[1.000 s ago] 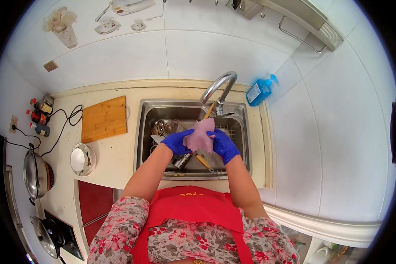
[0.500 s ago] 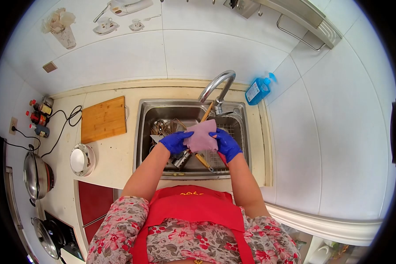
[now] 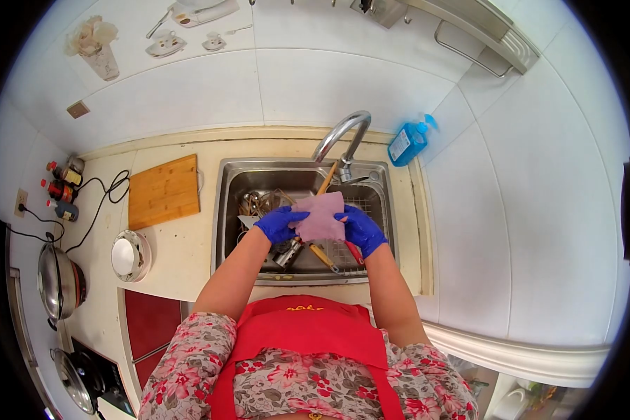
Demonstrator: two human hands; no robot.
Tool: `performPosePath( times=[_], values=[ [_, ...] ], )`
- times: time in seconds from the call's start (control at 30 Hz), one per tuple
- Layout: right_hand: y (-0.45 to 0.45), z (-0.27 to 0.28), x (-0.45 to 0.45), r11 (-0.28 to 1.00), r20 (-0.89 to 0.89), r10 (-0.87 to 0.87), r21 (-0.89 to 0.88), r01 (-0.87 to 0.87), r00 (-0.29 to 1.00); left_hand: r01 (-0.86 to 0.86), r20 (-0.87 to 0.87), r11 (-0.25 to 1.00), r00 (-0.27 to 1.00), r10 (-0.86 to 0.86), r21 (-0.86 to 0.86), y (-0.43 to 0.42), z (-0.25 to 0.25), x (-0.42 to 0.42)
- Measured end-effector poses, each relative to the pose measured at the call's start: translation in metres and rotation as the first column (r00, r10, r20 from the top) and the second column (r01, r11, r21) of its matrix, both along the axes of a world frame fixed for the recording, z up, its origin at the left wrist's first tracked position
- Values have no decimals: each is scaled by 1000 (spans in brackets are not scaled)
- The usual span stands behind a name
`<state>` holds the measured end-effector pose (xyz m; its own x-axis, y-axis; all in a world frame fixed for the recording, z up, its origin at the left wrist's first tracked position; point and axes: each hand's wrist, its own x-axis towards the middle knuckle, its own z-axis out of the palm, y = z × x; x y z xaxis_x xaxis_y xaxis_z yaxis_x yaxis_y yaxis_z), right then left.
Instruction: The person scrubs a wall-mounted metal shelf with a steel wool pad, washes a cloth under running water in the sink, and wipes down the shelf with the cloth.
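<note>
My grip pinched closed on pink cloth (image 3: 320, 217): left hand (image 3: 278, 224) at its nine o'clock, right hand (image 3: 362, 231) at three, all above sink (image 3: 273, 164), faucet (image 3: 336, 131) near one. Step, I judged: holding cloth spread; next move called for steady pinch.

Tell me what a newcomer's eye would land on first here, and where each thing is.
Probably the pink cloth, held over the steel sink between the blue-gloved left hand and the blue-gloved right hand. After that, likely the red apron in the foreground and the bright blue pump bottle at the back, right of the faucet.
</note>
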<state>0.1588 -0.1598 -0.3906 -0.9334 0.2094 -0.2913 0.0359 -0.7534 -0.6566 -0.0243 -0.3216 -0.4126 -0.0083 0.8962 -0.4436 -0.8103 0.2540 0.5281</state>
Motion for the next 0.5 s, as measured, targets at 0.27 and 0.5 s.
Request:
performPosePath(
  times=[0.27,0.5],
  values=[
    [2,11,8,880,105,-74,474,16,992,-113,-317,993,942,111,11,2,15,0],
    [-8,19,12,755,32,-158,649,100,987,-71,-636,988,759,141,134,10,38,1]
  ],
)
